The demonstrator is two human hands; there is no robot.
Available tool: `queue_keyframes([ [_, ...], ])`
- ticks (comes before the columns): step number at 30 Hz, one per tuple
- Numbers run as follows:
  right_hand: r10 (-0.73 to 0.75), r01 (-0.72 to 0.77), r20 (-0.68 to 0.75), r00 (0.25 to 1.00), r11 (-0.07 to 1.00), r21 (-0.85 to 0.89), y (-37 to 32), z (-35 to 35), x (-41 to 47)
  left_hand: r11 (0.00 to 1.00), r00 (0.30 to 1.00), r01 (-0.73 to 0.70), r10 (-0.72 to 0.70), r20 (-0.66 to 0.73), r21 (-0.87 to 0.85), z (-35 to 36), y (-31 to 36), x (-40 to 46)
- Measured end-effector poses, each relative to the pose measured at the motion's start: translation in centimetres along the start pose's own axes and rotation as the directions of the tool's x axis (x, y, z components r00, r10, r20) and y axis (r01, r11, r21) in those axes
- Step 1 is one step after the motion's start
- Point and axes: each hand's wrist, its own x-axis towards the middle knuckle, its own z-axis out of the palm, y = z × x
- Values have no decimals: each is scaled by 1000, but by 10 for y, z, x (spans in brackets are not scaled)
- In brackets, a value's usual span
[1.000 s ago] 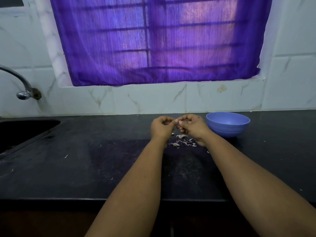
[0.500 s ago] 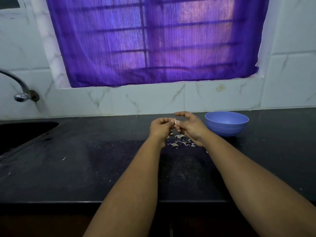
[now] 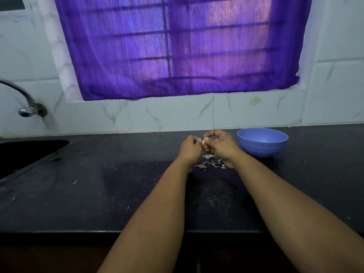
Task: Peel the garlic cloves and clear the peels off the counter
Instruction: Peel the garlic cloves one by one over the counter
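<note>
- Left hand point(image 3: 189, 148): raised above the black stone tabletop point(image 3: 118, 186), fingers curled inward, fingertips pinching one end of the small pale garlic clove point(image 3: 203, 142).
- Right hand point(image 3: 219, 145): raised just beside the left hand, thumb and forefinger bent into a loop, their tips meeting at the same clove; the remaining fingers are curled below it.
- Small pale garlic clove: held in the air between the two hands, above the tabletop and near the back wall. Only a sliver of it shows; whether skin remains on it cannot be told.
- Scattered pale papery garlic peels point(image 3: 209, 162): lying on the tabletop directly below the hands, partly hidden by the right wrist.
- Round blue plastic bowl point(image 3: 262, 142): standing upright on the tabletop just to the right of the right hand, not touching it. The visible part of its interior shows nothing.
- Dark sink basin point(image 3: 25, 152): set into the tabletop at far left, with a curved metal tap point(image 3: 23, 101) on the wall above it.
- Purple fabric curtain point(image 3: 177, 46): covering the window over the white marbled wall tiles point(image 3: 171, 115).
</note>
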Motion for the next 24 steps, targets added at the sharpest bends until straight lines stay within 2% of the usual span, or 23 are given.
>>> queue_keyframes([
  [4,11,-10,-31,999,1000,26,-1,0,1,999,999,-6,4,33,38,1,3,-2],
  [8,33,-25,-197,980,999,42,1,-10,9,998,1000,28,-28,2,52,-1,6,-5],
  [10,23,-22,-236,972,1000,9,2,-15,11,994,999,38,-35,-33,101,-3,7,-5],
  [15,10,-15,-240,971,1000,-21,4,-14,11,907,998,27,-3,-58,420,-9,-1,-2],
  [18,-2,-3,-258,966,1000,-20,2,-16,11,836,998,37,-8,-56,547,-12,-4,-2],
  [24,-11,-7,-242,970,997,-75,1,-14,9,800,996,83,-59,-61,594,-13,-5,0],
])
